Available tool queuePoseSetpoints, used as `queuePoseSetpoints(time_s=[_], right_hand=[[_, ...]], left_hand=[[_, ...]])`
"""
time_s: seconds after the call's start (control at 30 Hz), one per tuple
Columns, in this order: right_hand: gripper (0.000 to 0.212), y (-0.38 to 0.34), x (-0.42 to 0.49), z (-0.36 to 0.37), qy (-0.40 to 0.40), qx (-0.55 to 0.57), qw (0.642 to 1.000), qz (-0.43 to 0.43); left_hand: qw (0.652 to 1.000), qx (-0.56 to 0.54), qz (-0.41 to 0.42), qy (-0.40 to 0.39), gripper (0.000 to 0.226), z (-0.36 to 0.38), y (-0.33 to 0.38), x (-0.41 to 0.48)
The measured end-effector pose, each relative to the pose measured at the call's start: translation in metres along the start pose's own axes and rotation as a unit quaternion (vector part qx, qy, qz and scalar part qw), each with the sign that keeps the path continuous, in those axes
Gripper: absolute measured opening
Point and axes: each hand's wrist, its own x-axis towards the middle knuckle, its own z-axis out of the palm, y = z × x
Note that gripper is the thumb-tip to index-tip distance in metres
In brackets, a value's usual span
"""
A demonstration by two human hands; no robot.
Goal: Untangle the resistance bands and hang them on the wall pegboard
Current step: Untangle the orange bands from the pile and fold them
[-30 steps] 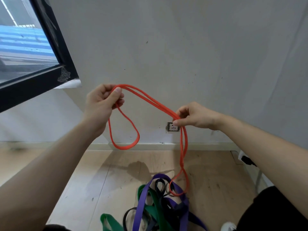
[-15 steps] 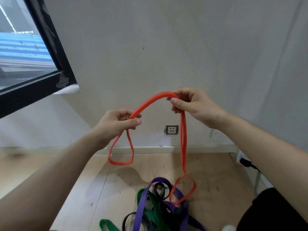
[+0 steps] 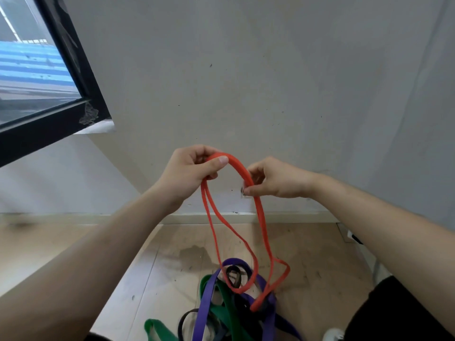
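No brand or writing I can read on anything here, so on to shapes. My left hand (image 3: 189, 168) is closed around the top of the red band (image 3: 261, 217), thumb pressed flat on it. My right hand (image 3: 275, 179) pinches the same band just beside it, thumb and fingertips shut on the strap. Between the two hands the band arches in a short hump. It's a flat, thin, matte rubber strap; two loops hang down from my hands, and the lower ends dangle in front of the pile (image 3: 231, 313) on the floor (image 3: 152, 279). That pile is wider flat straps, purple, green and black, all knotted together. Floor is pale wood planks, scuffed. Wall (image 3: 270, 82) is plain grey and speckled. Black window frame (image 3: 81, 70) upper left.
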Motion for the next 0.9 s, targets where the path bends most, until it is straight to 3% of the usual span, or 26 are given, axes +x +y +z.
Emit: queuePoseSetpoints(time_s=[0.17,0.37,0.53,0.7,0.9], right_hand=[[0.010,0.021,0.003,-0.004,-0.011,0.011,0.999,0.049],[0.015,0.015,0.001,-0.018,0.029,0.093,0.995,0.025],[0.014,0.003,-0.007,-0.030,0.092,0.216,0.972,-0.025],[0.017,-0.015,-0.012,-0.033,0.121,0.330,0.933,-0.074],[0.015,-0.031,-0.011,-0.019,0.135,0.307,0.937,-0.103]], left_hand=[[0.996,-0.039,0.025,0.077,0.002,-0.013,0.000,0.005],[0.989,-0.062,0.035,0.133,0.017,-0.032,-0.003,0.006],[0.992,-0.041,-0.023,0.113,0.020,-0.050,-0.017,0.008],[0.998,-0.026,-0.055,0.033,0.015,-0.049,-0.020,0.004],[0.998,-0.013,-0.031,-0.045,0.035,-0.023,0.003,-0.006]])
